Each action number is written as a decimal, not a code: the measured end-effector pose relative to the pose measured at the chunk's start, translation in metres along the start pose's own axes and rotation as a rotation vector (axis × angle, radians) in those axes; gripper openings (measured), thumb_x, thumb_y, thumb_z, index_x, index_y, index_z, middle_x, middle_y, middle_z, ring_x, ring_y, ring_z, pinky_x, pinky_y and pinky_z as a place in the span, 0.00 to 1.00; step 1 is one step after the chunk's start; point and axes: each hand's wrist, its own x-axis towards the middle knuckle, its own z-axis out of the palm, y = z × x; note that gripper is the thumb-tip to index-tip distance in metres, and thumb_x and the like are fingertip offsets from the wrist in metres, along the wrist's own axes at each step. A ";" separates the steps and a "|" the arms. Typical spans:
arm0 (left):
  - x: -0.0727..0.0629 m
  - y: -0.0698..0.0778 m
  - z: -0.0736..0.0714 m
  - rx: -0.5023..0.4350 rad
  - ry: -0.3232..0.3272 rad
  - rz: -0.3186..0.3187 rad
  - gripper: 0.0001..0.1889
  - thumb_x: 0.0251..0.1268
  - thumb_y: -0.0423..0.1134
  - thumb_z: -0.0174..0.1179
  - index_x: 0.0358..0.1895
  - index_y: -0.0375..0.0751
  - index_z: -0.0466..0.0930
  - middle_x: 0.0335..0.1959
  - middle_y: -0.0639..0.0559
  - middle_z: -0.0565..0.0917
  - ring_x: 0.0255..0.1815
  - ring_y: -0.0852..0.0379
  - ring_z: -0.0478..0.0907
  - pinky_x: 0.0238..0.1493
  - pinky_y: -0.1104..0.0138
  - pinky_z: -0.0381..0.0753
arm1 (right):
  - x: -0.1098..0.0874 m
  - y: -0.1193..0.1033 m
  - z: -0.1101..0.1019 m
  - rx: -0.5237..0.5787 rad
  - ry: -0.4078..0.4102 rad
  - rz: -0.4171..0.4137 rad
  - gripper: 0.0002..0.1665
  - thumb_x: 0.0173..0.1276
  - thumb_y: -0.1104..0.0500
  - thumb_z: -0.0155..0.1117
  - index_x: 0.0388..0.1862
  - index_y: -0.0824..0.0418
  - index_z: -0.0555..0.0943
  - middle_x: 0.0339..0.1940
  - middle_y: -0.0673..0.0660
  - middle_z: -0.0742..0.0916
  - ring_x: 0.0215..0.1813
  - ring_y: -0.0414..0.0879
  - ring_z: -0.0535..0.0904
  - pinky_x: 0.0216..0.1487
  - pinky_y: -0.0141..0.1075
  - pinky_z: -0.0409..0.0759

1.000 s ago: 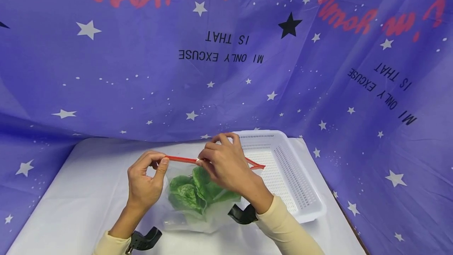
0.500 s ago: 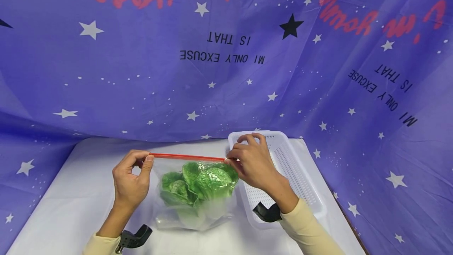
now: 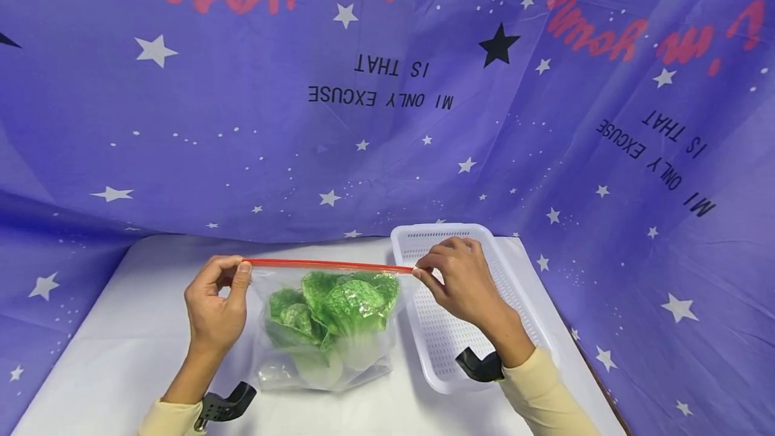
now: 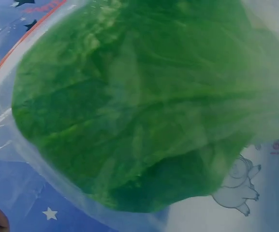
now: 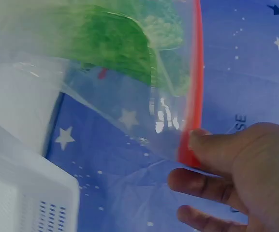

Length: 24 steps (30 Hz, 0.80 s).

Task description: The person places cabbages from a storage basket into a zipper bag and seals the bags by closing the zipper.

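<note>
A clear zip bag with a red zip strip hangs between both hands, over the table. Inside it sit leafy green vegetables with pale stems, like bok choy. My left hand pinches the left end of the strip between thumb and fingers. At the strip's right end, my right hand pinches the corner with thumb and forefinger, its other fingers spread apart in the right wrist view. The strip runs straight and taut from hand to hand. In the left wrist view a broad green leaf presses against the plastic.
A white perforated plastic basket stands on the right of the white table, partly beneath my right hand. A purple star-printed cloth hangs behind the table and along its sides. Each wrist carries a black camera mount.
My right hand has slid rightward along the red strip to its end, and the strip's gaping right part now lies closed. My left hand has shifted left with the bag.
</note>
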 end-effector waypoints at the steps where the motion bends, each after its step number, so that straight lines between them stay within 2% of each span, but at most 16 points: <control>1: -0.002 -0.004 0.001 -0.016 -0.006 -0.014 0.03 0.62 0.17 0.56 0.36 0.18 0.78 0.28 0.40 0.78 0.27 0.62 0.75 0.31 0.76 0.72 | -0.001 0.001 0.003 0.056 -0.001 0.026 0.03 0.65 0.53 0.69 0.33 0.50 0.87 0.31 0.42 0.85 0.43 0.47 0.79 0.49 0.52 0.69; 3: -0.006 -0.016 0.000 -0.028 -0.043 -0.046 0.07 0.63 0.18 0.54 0.43 0.19 0.77 0.34 0.38 0.79 0.30 0.62 0.76 0.32 0.77 0.72 | -0.005 0.004 0.012 0.206 -0.009 0.099 0.05 0.66 0.55 0.68 0.38 0.53 0.86 0.33 0.43 0.85 0.41 0.45 0.81 0.44 0.49 0.74; 6: -0.015 -0.038 -0.001 0.005 -0.155 -0.141 0.17 0.67 0.21 0.52 0.59 0.28 0.73 0.47 0.38 0.80 0.39 0.59 0.77 0.36 0.75 0.72 | -0.008 0.011 0.029 0.449 -0.012 0.213 0.08 0.67 0.58 0.68 0.43 0.59 0.86 0.33 0.47 0.86 0.39 0.43 0.83 0.43 0.45 0.80; 7: -0.018 -0.045 -0.002 0.029 -0.205 -0.187 0.21 0.69 0.23 0.53 0.64 0.33 0.70 0.51 0.39 0.79 0.42 0.58 0.77 0.37 0.73 0.73 | -0.009 0.013 0.035 0.503 -0.008 0.247 0.09 0.67 0.60 0.68 0.45 0.61 0.85 0.33 0.48 0.86 0.38 0.43 0.83 0.42 0.44 0.81; 9: -0.024 -0.054 -0.001 0.099 -0.314 -0.277 0.25 0.72 0.30 0.54 0.70 0.42 0.64 0.57 0.42 0.78 0.48 0.53 0.77 0.42 0.66 0.75 | -0.006 0.017 0.048 0.545 0.010 0.299 0.08 0.66 0.63 0.67 0.43 0.62 0.86 0.29 0.49 0.85 0.32 0.41 0.81 0.35 0.40 0.81; 12: -0.036 -0.066 0.003 0.229 -0.489 -0.419 0.31 0.73 0.39 0.56 0.75 0.47 0.56 0.62 0.39 0.75 0.56 0.40 0.75 0.50 0.50 0.74 | 0.003 0.023 0.066 0.473 0.019 0.340 0.05 0.65 0.66 0.67 0.39 0.62 0.87 0.26 0.49 0.84 0.25 0.38 0.76 0.27 0.36 0.76; 14: -0.045 -0.071 0.005 0.313 -0.609 -0.496 0.34 0.72 0.43 0.57 0.76 0.45 0.52 0.64 0.33 0.71 0.60 0.30 0.70 0.54 0.39 0.69 | 0.010 0.026 0.077 0.385 -0.008 0.357 0.06 0.64 0.66 0.66 0.38 0.60 0.87 0.24 0.49 0.84 0.21 0.39 0.71 0.23 0.37 0.70; 16: -0.054 -0.075 0.005 0.392 -0.727 -0.547 0.37 0.71 0.46 0.57 0.76 0.39 0.50 0.65 0.27 0.69 0.61 0.24 0.66 0.56 0.35 0.65 | 0.016 0.028 0.088 0.301 -0.056 0.360 0.07 0.64 0.65 0.65 0.38 0.59 0.88 0.25 0.48 0.84 0.22 0.40 0.71 0.24 0.38 0.70; 18: -0.063 -0.075 0.004 0.466 -0.816 -0.565 0.39 0.69 0.47 0.58 0.76 0.35 0.50 0.63 0.23 0.68 0.60 0.22 0.66 0.55 0.34 0.65 | 0.023 0.029 0.097 0.245 -0.100 0.348 0.07 0.64 0.65 0.64 0.38 0.57 0.88 0.26 0.48 0.85 0.24 0.41 0.73 0.26 0.39 0.72; 21: -0.074 -0.069 -0.002 0.583 -0.877 -0.563 0.40 0.66 0.48 0.60 0.74 0.31 0.54 0.58 0.23 0.72 0.51 0.24 0.73 0.43 0.37 0.74 | 0.030 0.030 0.109 0.198 -0.144 0.305 0.07 0.65 0.64 0.65 0.38 0.56 0.88 0.27 0.48 0.86 0.28 0.43 0.78 0.30 0.41 0.76; 24: -0.084 -0.056 -0.010 0.687 -0.886 -0.581 0.39 0.64 0.49 0.62 0.73 0.34 0.58 0.52 0.28 0.75 0.39 0.34 0.78 0.28 0.46 0.76 | 0.033 0.029 0.116 0.161 -0.189 0.242 0.06 0.65 0.64 0.65 0.36 0.56 0.88 0.28 0.49 0.86 0.31 0.46 0.80 0.33 0.43 0.77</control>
